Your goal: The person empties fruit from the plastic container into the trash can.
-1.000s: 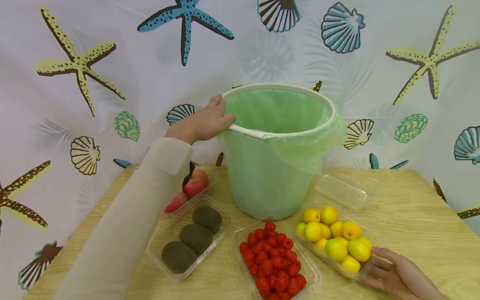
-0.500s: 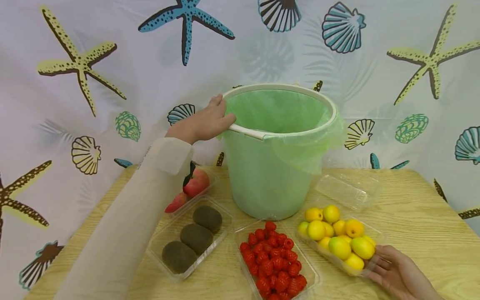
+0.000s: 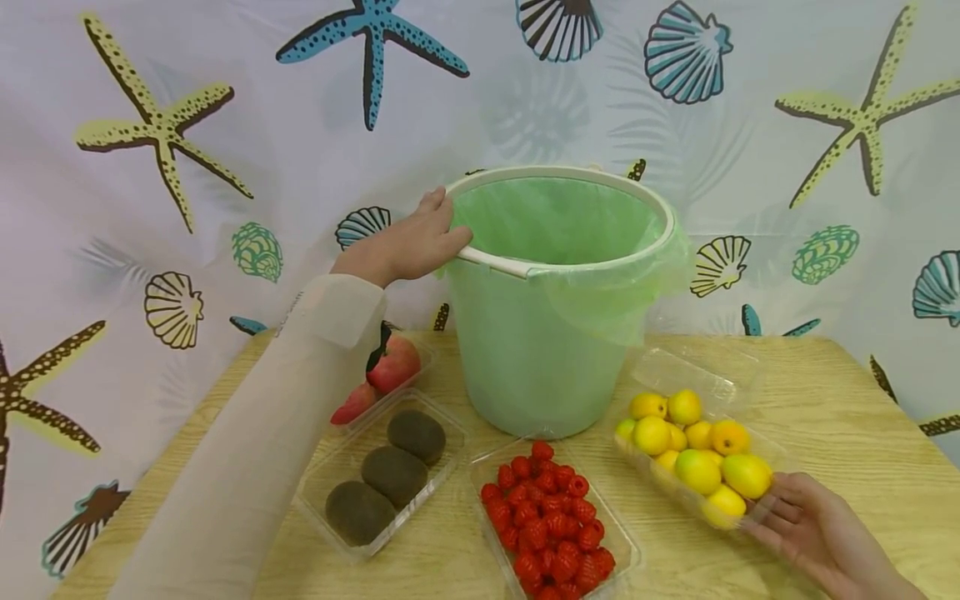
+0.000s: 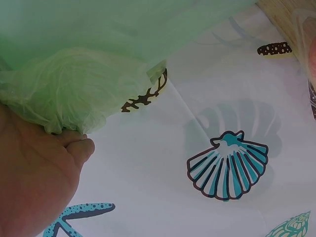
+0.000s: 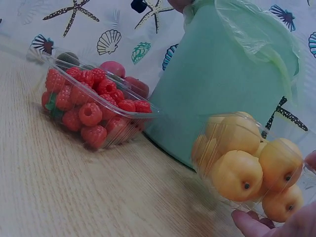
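Observation:
My left hand (image 3: 416, 242) grips the white rim of a green bin (image 3: 540, 358), which stands upright with a pale green liner bag folded over its edge. In the left wrist view, the gathered liner (image 4: 74, 94) hides the fingertips of that hand. At the right, my right hand (image 3: 832, 529) holds the near end of a clear plastic punnet (image 3: 667, 485), thumb on the end wall and fingers underneath. Small yellow-orange fruits (image 3: 699, 472) fill it. In the right wrist view, the punnet appears tilted above the wooden table, beside the bin.
A punnet of raspberries (image 3: 551, 533) stands at front centre. Left of it, another clear punnet (image 3: 360, 550) bears dark oval fruits (image 3: 395, 477). Red fruits (image 3: 396, 365) lie behind, partly covered by my left sleeve. A clear plastic container (image 3: 682, 379) sits right of the bin.
The right hand has moved the punnet of yellow-orange fruits to the right and slightly away from me. The left hand has stayed on the bin's rim.

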Tool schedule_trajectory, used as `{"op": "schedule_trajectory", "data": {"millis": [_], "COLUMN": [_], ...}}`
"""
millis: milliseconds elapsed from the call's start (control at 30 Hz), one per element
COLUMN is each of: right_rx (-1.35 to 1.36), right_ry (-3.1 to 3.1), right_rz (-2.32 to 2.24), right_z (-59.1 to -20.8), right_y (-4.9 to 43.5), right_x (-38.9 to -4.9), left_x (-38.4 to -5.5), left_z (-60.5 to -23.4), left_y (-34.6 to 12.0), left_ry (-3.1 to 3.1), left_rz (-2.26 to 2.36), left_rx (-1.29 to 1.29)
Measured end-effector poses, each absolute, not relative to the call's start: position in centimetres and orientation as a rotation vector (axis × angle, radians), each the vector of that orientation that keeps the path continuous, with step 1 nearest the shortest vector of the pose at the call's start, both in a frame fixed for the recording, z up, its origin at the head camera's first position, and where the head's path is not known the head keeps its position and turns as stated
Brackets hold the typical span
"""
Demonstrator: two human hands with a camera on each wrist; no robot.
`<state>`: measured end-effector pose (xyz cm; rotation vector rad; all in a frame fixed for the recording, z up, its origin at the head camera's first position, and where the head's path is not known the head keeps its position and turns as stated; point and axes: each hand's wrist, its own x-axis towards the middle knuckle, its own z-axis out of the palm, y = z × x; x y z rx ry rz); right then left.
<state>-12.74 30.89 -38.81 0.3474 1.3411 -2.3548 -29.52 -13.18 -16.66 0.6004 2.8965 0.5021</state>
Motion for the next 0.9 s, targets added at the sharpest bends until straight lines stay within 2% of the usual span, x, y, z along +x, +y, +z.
{"op": "schedule_trajectory", "data": {"millis": [567, 900], "right_rx": [0.435, 0.313], "right_ry": [1.491, 1.304], "right_rz": [-2.312, -2.435], "right_z": [-37.8, -37.4], "right_y": [33.1, 34.8], "right_x": [-14.2, -15.3], "left_x": [-29.5, -29.6], "left_z": [-16.7, -16.7], "left_y": [-13.2, -13.2], "left_ry": [2.896, 2.896], "left_rz": [0.487, 0.481], "left_rx": [0.597, 0.594]}}
